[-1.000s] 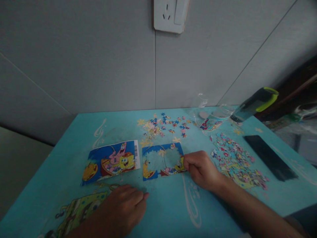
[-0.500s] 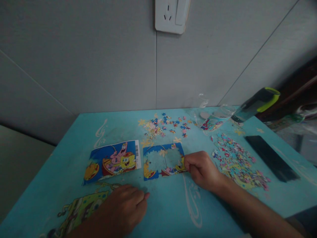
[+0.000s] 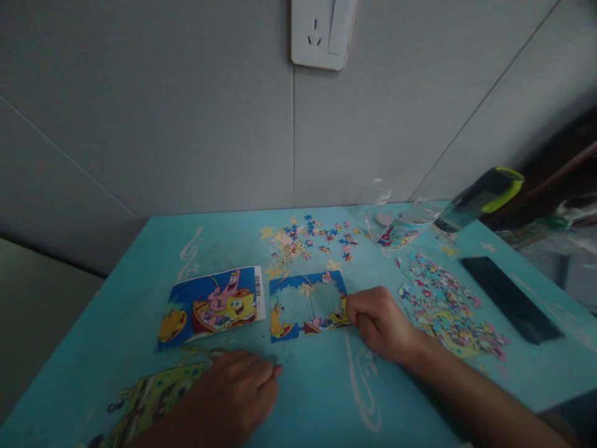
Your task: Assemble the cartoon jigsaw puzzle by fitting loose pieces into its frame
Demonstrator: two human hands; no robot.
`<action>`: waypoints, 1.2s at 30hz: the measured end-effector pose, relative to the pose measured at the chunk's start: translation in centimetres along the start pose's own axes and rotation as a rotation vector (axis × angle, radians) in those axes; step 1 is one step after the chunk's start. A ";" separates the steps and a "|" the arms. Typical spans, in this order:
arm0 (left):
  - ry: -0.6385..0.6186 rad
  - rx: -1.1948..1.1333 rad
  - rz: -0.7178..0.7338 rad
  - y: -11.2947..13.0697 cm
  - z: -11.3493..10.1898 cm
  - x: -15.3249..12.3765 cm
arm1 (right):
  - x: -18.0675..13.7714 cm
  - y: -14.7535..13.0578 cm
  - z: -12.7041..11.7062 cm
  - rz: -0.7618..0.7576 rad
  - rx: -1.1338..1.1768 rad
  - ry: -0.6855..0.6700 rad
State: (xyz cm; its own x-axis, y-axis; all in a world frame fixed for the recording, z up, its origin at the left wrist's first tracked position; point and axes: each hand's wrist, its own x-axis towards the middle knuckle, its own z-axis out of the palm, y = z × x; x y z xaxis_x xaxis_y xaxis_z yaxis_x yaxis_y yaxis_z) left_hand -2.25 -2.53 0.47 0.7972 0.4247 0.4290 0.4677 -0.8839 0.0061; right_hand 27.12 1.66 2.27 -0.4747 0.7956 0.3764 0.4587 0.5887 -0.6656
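Note:
A partly assembled jigsaw puzzle (image 3: 284, 331) lies flat on the table, its border joined around an open middle. My right hand (image 3: 380, 323) is closed at the puzzle's right edge, its curled fingertips against the lower right border. Any loose piece under those fingers is hidden. Closer to me, my left hand (image 3: 242, 389) rests on the table with fingers curled in; what they hold, if anything, is out of sight. Left of the puzzle is a printed reference picture (image 3: 209, 305) of cartoon figures in a boat. Loose jigsaw pieces (image 3: 291, 242) are scattered behind the puzzle.
Another heap of jigsaw pieces (image 3: 443, 298) spreads to the right, beside a dark flat strip (image 3: 510, 298). At the back right stand a clear plastic tub (image 3: 405, 230) and a dark bottle (image 3: 480, 196) with a yellow-green rim. A grey wall (image 3: 186, 124) borders the blue patterned table (image 3: 317, 392).
The whole view has shifted very slightly. Both hands and the puzzle otherwise stay where they were.

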 end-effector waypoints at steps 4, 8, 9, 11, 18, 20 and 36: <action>0.017 -0.014 -0.003 0.1 0.2 0.0 | -0.1 -0.1 -0.1 0.007 0.025 0.013; -0.011 -0.005 -0.005 0.1 0.2 0.2 | -0.4 -0.3 -0.3 0.020 0.046 0.026; -0.003 -0.002 0.000 0.1 0.2 0.2 | -0.4 -0.3 -0.3 0.020 0.046 0.032; -0.006 -0.001 0.003 0.1 0.3 0.1 | -0.4 -0.3 -0.3 0.014 0.048 0.046; 0.043 -0.005 0.004 0.0 -0.2 0.1 | 0.1 0.6 0.4 -0.021 0.005 0.021; 0.092 0.022 -0.025 -0.4 -0.5 0.2 | 0.2 0.8 0.5 -0.014 -0.004 0.014; -0.199 0.170 -0.450 -7.8 -1.5 -1.2 | -0.2 0.8 -0.3 -0.074 -0.114 -0.033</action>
State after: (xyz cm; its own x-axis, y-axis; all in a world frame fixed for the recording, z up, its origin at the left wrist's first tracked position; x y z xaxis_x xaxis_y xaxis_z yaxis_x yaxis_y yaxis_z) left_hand -7.47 3.59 1.27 0.5522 0.7991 0.2375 0.8231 -0.5678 -0.0034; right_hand 27.85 1.97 1.89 -0.5341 0.7454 0.3989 0.5033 0.6595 -0.5584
